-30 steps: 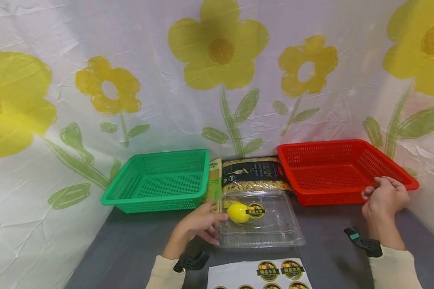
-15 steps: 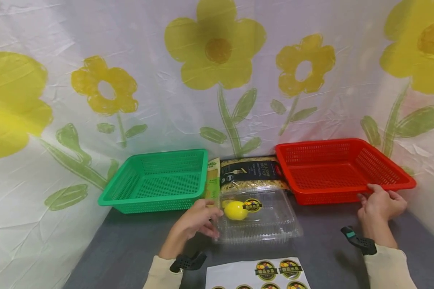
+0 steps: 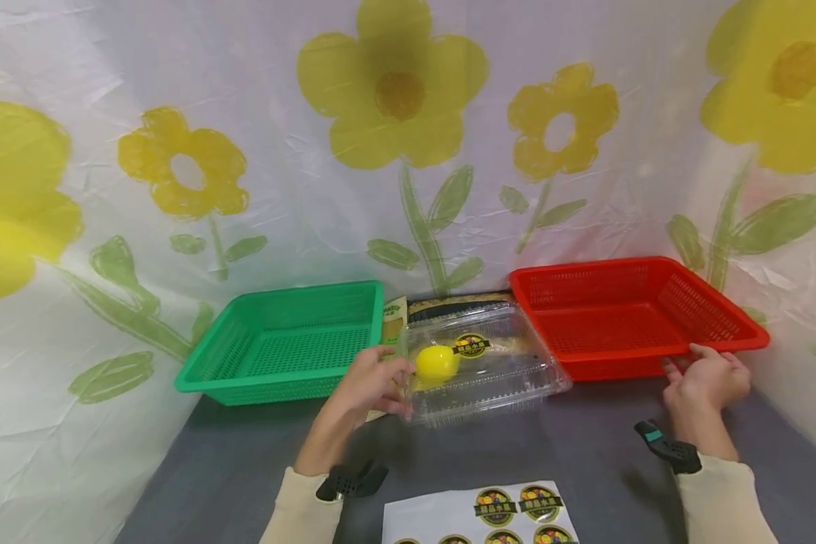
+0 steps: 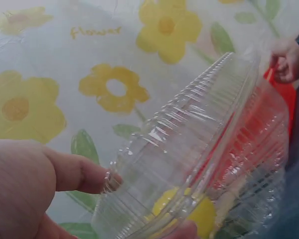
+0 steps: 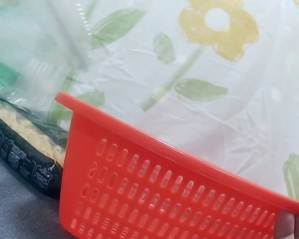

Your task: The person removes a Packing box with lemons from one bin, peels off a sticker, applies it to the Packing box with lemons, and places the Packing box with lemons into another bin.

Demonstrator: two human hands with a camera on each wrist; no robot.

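A clear plastic clamshell box (image 3: 496, 385) is raised off the table and tilted, with its right end close to the red basket. My left hand (image 3: 374, 385) grips the box's left edge between thumb and fingers. Inside lies a yellow lemon (image 3: 437, 365), at the left end; a round black-and-gold fruit sticker (image 3: 471, 345) is on the lid. In the left wrist view the lemon (image 4: 199, 214) shows through the clear wall. My right hand (image 3: 707, 381) holds the front rim of the red plastic basket (image 3: 605, 369), and its fingertips (image 5: 285, 224) show at that basket's edge.
A green basket (image 3: 285, 389) stands at the left. Behind the box lie a pasta bag (image 5: 25, 149) and a slim green-and-brown packet (image 3: 393, 321). A white sheet of stickers (image 3: 415, 517) lies near the front. A flowered cloth (image 3: 279, 189) hangs behind.
My left hand has lifted the clamshell box from the table, up and away, tilting it. My right hand has taken hold of the red basket's front rim. The view has shifted slightly.
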